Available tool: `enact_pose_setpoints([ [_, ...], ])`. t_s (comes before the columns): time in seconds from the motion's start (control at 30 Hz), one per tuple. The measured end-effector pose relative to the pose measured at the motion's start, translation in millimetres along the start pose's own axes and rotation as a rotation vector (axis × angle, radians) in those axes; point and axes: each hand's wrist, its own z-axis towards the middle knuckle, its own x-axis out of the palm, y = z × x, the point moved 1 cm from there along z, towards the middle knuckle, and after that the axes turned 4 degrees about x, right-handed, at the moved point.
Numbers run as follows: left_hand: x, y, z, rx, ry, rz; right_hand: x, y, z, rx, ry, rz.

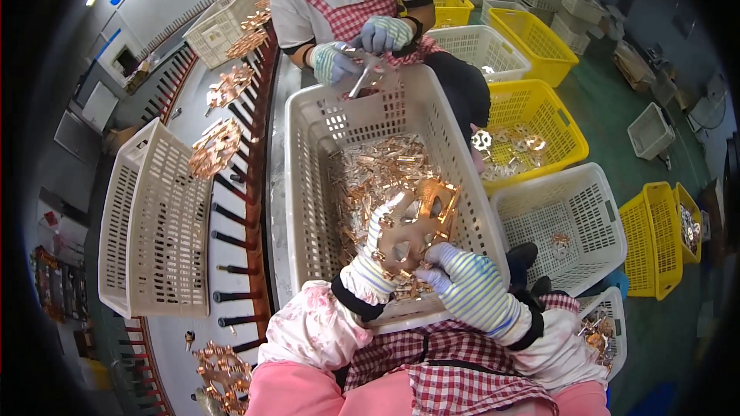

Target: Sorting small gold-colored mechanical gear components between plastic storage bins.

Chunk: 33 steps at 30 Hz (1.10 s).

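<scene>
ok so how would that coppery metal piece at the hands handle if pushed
The coppery metal piece is probably stiff, showing no obvious sag between the left hand and right hand. Its shiny surface may be slippery. The jutting edges could snag on loose pieces in the crate.

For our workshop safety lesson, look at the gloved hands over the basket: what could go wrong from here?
The metal plate, held between the left hand and right hand, could slip and drop onto the loose metal pieces in the basket. Its cut-out edges might also snag a striped glove.
</scene>
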Motion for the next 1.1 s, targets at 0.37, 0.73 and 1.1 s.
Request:
enact_pose_setpoints([
  [0.37, 5.9, -52.7, 12.8, -0.305, -0.244, 0.37, -10.4, -20.4, 12.4, 0.371, -0.102, 0.001],
  [0.73, 7.0, -45.1, 7.4, -0.174, -0.265, -0.127, -3.7, -23.3, 14.6, 0.273, -0.034, 0.024],
  [1.1, 6.9, -51.6, -2.0, 0.053, 0.043, 0.596, -21.0, -4.7, -4.6, 0.095, -0.045, -0.139],
])
